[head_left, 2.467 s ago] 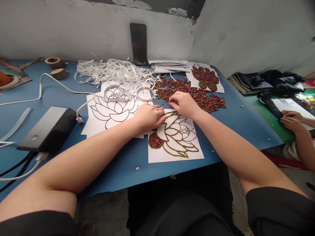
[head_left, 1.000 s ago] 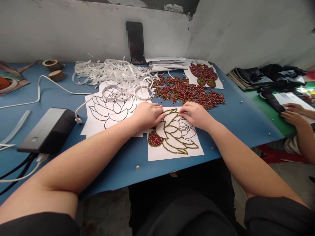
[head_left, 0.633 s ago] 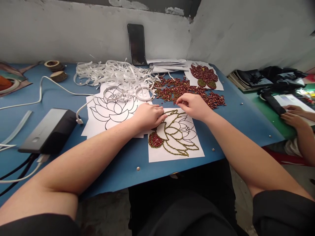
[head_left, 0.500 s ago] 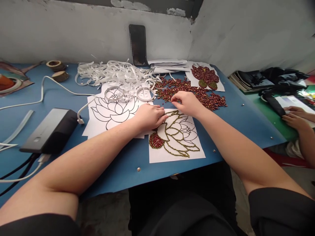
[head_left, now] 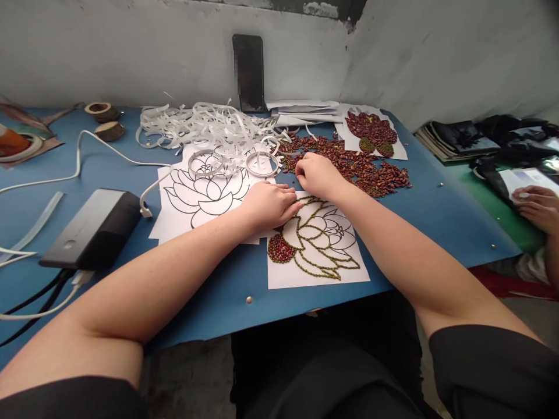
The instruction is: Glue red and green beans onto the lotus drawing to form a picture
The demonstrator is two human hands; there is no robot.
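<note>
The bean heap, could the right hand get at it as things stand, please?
Probably yes: the right hand appears to be at the near edge of the bean heap, nothing visible blocks it, and the left hand lies off to the side.

Back wall (head_left: 152, 52) pale grey, scuffed, running behind the blue table (head_left: 209, 302) and meeting a darker grey side wall (head_left: 458, 70) in a corner right of centre; along the top edge, a dark strip (head_left: 288, 5) with flaking white patches (head_left: 321, 9). Blue table smooth on top, dotted with round metal studs (head_left: 248, 300) near its front and right edges; green table (head_left: 489, 201) beyond its right side, a red surface (head_left: 502, 284) below that, identity unclear. Floor (head_left: 187, 372) grey, mottled, in shade; light above soft and diffuse, duller on the side wall.
</note>
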